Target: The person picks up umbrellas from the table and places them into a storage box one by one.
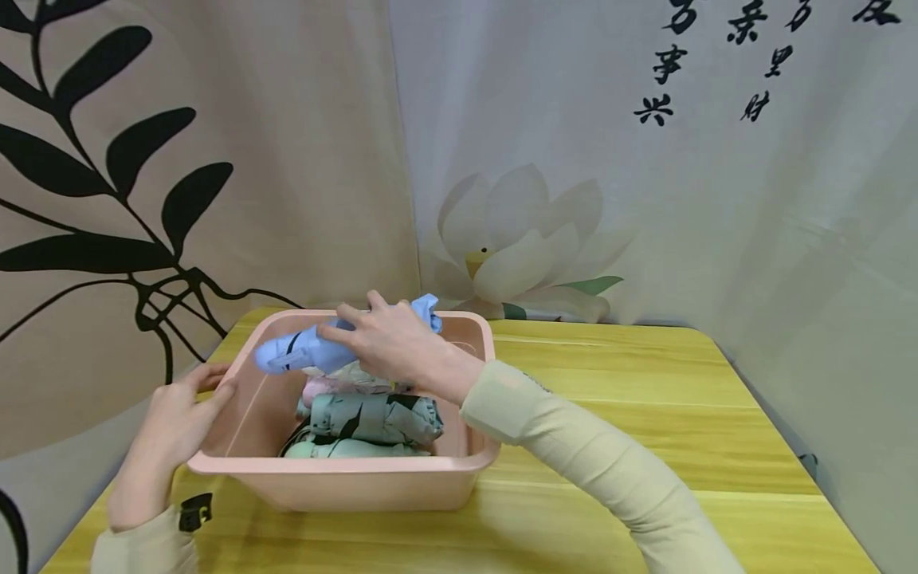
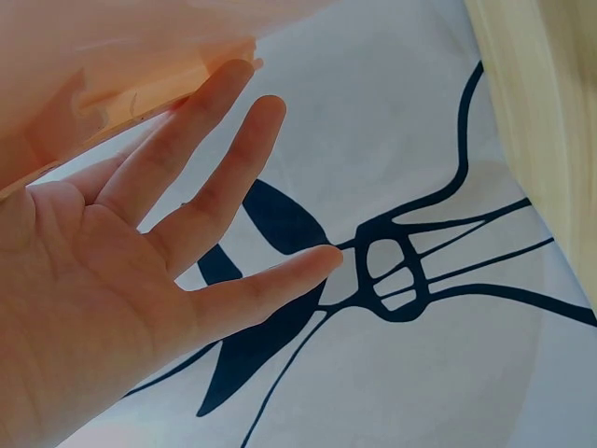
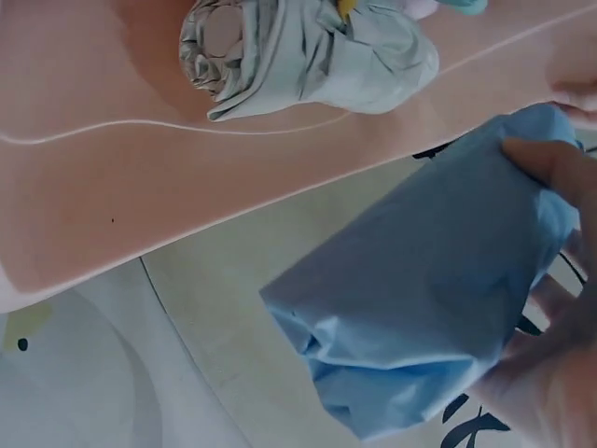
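My right hand [image 1: 397,341] grips a rolled-up blue cloth [image 1: 304,349] with dark marks, holding it over the far side of a pink plastic tub [image 1: 337,482]. In the right wrist view the thumb lies along one side of the blue roll [image 3: 420,280], with fingers on the other. My left hand [image 1: 175,418] rests at the tub's left rim; the left wrist view shows its fingers [image 2: 219,210] straight and spread beside the tub wall. Inside the tub lie a grey-green roll with black patches [image 1: 376,418], a pale green roll [image 1: 351,450] and a pink bundle [image 1: 323,388].
The tub stands on a yellow wood-grain table [image 1: 610,414], whose right part extends beyond my right sleeve [image 1: 595,462]. Behind it hangs a pale curtain [image 1: 323,159] printed with black leaves, a lotus and characters. A black strap [image 1: 195,512] sits at my left wrist.
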Demonstrator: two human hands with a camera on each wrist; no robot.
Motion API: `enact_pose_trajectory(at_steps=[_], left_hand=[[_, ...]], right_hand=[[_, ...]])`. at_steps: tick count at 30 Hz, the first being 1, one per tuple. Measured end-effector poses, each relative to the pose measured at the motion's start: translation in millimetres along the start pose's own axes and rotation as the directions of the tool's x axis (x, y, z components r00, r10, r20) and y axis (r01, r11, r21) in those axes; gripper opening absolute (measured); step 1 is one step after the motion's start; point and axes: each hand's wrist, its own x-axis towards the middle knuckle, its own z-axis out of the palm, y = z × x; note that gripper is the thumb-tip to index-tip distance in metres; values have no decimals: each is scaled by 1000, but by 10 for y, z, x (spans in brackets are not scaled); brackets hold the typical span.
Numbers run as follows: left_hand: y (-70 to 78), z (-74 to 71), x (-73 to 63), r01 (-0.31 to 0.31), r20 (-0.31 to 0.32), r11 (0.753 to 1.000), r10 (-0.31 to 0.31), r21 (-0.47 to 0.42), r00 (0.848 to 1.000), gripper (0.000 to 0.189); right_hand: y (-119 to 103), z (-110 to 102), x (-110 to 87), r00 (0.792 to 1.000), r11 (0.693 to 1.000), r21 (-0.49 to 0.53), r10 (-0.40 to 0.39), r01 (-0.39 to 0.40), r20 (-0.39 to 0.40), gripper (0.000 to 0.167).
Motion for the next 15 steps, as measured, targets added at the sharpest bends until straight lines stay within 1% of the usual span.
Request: enact_pose_trajectory(at_steps=[5, 8, 12, 15], left_hand=[[-9, 0, -2, -9, -16, 1000, 9, -6, 1000, 47], [-15, 7, 0, -14, -19, 1000, 14, -9, 1000, 47], [-22, 13, 2, -20, -24, 1000, 20, -8, 1000, 47], [-23, 14, 2, -22, -29, 1000, 21, -9, 999, 47]], right_hand=[[-55, 59, 26, 999, 999, -35, -23, 24, 23, 44], [-84, 96, 32, 998, 998, -52, -40, 43, 58, 43], [-122, 138, 35, 993, 997, -43, -54, 59, 108, 46], [-151, 177, 37, 989, 996, -47, -64, 70, 130, 46]])
